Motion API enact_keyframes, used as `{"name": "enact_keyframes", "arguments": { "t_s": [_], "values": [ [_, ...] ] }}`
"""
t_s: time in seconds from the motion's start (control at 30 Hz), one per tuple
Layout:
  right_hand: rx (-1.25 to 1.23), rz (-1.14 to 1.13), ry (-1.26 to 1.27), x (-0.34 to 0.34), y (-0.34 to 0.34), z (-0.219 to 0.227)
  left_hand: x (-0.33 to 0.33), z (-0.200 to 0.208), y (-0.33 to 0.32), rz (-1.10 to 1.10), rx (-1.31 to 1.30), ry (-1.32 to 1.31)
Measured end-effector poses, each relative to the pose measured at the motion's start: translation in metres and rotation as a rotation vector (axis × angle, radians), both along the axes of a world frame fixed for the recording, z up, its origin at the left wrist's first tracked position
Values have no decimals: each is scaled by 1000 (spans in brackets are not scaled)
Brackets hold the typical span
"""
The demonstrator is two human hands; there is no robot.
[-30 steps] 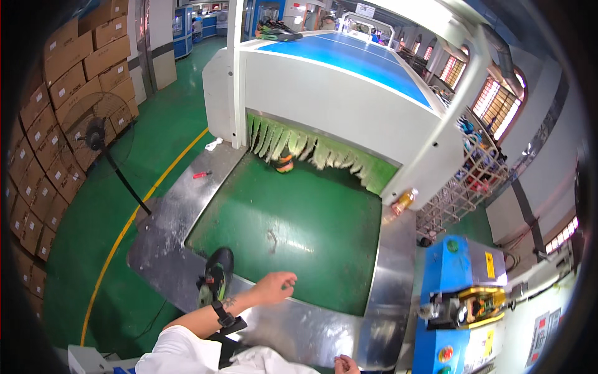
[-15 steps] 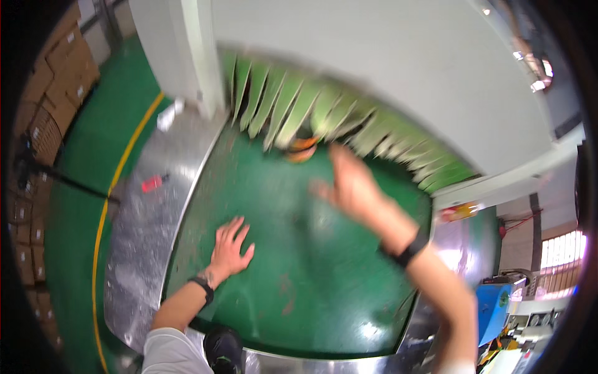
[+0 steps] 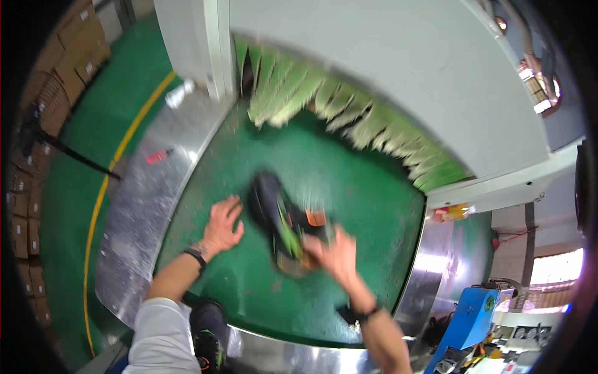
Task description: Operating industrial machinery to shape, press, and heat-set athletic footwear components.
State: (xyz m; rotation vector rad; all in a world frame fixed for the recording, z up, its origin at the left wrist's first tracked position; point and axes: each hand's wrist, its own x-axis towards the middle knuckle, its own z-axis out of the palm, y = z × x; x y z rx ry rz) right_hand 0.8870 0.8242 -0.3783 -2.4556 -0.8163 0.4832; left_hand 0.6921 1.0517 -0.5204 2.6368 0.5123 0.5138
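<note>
A dark shoe (image 3: 266, 196) with green and orange trim is over the middle of the green belt (image 3: 374, 268), smeared by motion. I cannot tell whether a second one is beside it. My right hand (image 3: 336, 254) grips its near end, thumb against the green-trimmed side. To the left of the shoe, my left hand (image 3: 223, 225) is low over the belt, or on it, with fingers apart and nothing in them. Another dark shoe (image 3: 208, 327) shows next to my left sleeve at the lower edge.
Ahead, a green strip curtain (image 3: 286, 93) with frayed ends hangs under a grey machine housing (image 3: 386, 68). A metal ledge (image 3: 137, 218) on the left bears a small red object (image 3: 157, 156) and a crumpled white item (image 3: 179, 93). A blue machine (image 3: 468, 318) stands at right.
My right hand, earlier empty near the curtain, has come back toward me and now grips the shoe. The orange-and-dark item at the curtain's edge is gone from there. My left hand has barely moved.
</note>
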Motion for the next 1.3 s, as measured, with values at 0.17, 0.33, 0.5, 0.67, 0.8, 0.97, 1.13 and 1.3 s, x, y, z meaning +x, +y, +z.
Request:
{"name": "enact_keyframes", "arguments": {
  "t_s": [0.17,0.33,0.5,0.67,0.8,0.97,1.13,1.3],
  "values": [
    [122,-808,680,-186,-253,62,30,29,-35,225,-492,351],
    [333,-1044,373,-253,-362,197,40,176,-207,-582,-1246,265],
    [185,-893,293,-259,-368,223,6,250,-383,-932,-1780,185],
    [909,-688,169,-333,-452,199,-38,302,-483,-990,-1910,155],
    [929,-684,270,-392,-561,198,-85,321,-587,-1163,-1662,364],
    [1405,-1223,442,-525,-677,176,-158,286,-720,-1181,-1581,606],
    [1324,-1651,-225,-658,-776,143,-166,371,-892,-1416,-1438,836],
    [1791,-1711,-682,-675,-822,198,-158,366,-1133,-1288,-744,1016]
  ]
}}
